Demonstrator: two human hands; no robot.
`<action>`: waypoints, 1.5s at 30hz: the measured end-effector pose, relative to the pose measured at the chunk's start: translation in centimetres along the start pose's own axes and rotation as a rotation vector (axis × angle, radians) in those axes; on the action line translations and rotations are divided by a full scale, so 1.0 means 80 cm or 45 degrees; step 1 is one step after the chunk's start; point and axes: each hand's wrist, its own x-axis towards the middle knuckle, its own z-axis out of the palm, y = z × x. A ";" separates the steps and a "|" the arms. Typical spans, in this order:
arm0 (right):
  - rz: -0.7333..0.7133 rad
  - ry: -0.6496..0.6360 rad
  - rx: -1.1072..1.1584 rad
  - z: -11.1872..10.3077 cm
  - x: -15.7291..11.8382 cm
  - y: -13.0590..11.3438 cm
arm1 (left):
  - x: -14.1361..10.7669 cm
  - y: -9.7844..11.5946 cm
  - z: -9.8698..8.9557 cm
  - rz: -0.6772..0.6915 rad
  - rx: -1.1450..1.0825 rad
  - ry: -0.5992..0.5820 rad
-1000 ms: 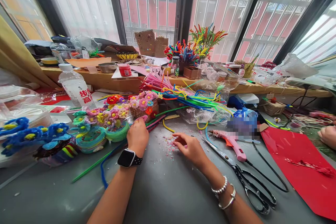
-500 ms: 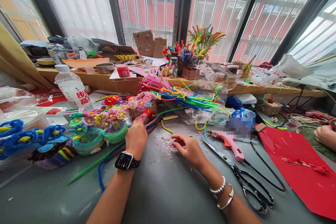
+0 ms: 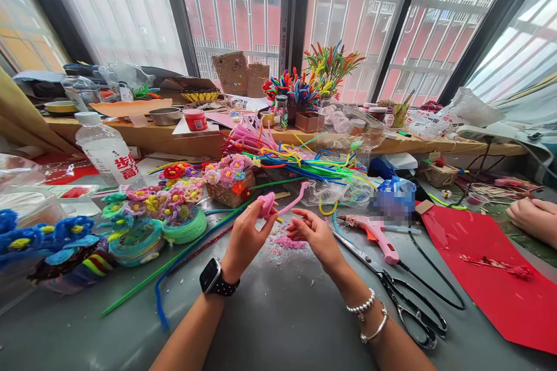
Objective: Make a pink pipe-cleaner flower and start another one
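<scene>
My left hand is closed on a pink pipe cleaner, pinched between thumb and fingers. One part of it is bunched into a small coil, and a loose tail sticks out up to the right. Just right of it, my right hand hovers with bent fingers apart and nothing visible in them. A scatter of pink fuzz clippings lies on the grey table between and beyond the hands. Long green and blue pipe cleaners lie to the left of my left hand.
Large scissors and a pink glue gun lie at right, beside red card. Pipe-cleaner flower pots and a water bottle stand at left. A pipe-cleaner bundle lies behind. Another person's hand is far right.
My left hand has come up and right from beside the flower pots, now holding the pink pipe cleaner in front of me. The right hand stays nearly in place, and the view has shifted slightly.
</scene>
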 end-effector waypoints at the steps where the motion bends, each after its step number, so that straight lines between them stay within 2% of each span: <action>1: -0.003 0.000 0.044 0.000 0.000 -0.001 | 0.000 0.002 -0.001 -0.033 -0.092 -0.025; 5: 0.023 0.038 0.269 -0.001 -0.003 -0.008 | 0.001 0.004 -0.004 -0.173 -0.510 -0.258; 7: 0.038 0.095 0.370 -0.005 -0.002 -0.012 | 0.002 0.004 -0.005 -0.246 -0.649 -0.324; 9: 0.033 0.167 0.444 -0.012 0.000 -0.016 | 0.005 0.002 -0.007 -0.327 -0.740 -0.310; 14: -0.056 0.369 0.514 -0.029 0.003 -0.027 | 0.010 -0.004 -0.012 -0.475 -0.881 -0.142; 17: -0.160 0.456 0.392 -0.032 0.002 -0.029 | 0.011 -0.004 -0.012 -0.541 -1.013 -0.088; 22: -0.424 0.566 -0.192 -0.033 0.000 -0.024 | 0.012 -0.003 -0.009 -0.648 -1.115 -0.013; 25: -0.454 0.581 -0.281 -0.032 -0.001 -0.020 | 0.012 -0.003 -0.005 -0.690 -1.137 0.086; 28: -0.396 0.560 -0.081 -0.026 0.000 -0.018 | 0.011 -0.005 0.000 -0.703 -1.148 0.168; 34: -0.052 0.332 0.638 -0.014 0.003 -0.016 | 0.012 -0.011 0.003 -0.692 -1.115 0.322; 36: -0.027 0.329 0.625 -0.015 0.004 -0.014 | 0.013 -0.013 0.001 -0.706 -1.123 0.318; 41: -0.035 0.484 0.356 -0.024 0.007 -0.009 | 0.013 -0.017 -0.002 -0.650 -1.053 0.255; 45: 0.145 0.435 0.570 -0.027 0.009 -0.009 | 0.013 -0.019 0.000 -0.621 -0.979 0.259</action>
